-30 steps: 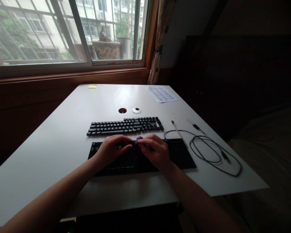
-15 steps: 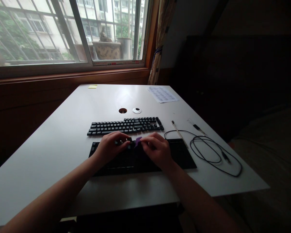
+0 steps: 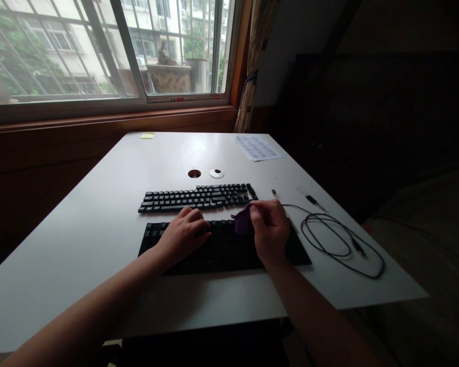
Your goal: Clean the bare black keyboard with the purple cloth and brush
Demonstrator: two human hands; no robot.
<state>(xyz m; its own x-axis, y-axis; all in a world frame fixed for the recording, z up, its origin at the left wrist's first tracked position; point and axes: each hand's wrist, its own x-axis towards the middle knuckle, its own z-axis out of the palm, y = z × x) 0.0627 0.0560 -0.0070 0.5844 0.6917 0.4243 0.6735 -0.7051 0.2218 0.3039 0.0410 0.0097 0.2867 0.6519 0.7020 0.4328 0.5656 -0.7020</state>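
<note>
A black keyboard base lies near the front of the white table, with some keycaps along its back left part. My left hand rests over its left half, fingers bent together; anything between the fingertips is too small to make out. Above the base's right part, my right hand pinches a purple cloth, which hangs to the left of the fingers. Behind both hands, loose black keycaps stand in rows laid out like a keyboard.
On the white table, a black cable lies coiled at the right, near a small tool with a black handle. A thin stick is partly behind my right hand. Papers and a yellow note lie farther back.
My right hand has moved right and slightly up, carrying the purple cloth away from my left hand. My left hand has shifted slightly right, its fingers now lower over the base.
</note>
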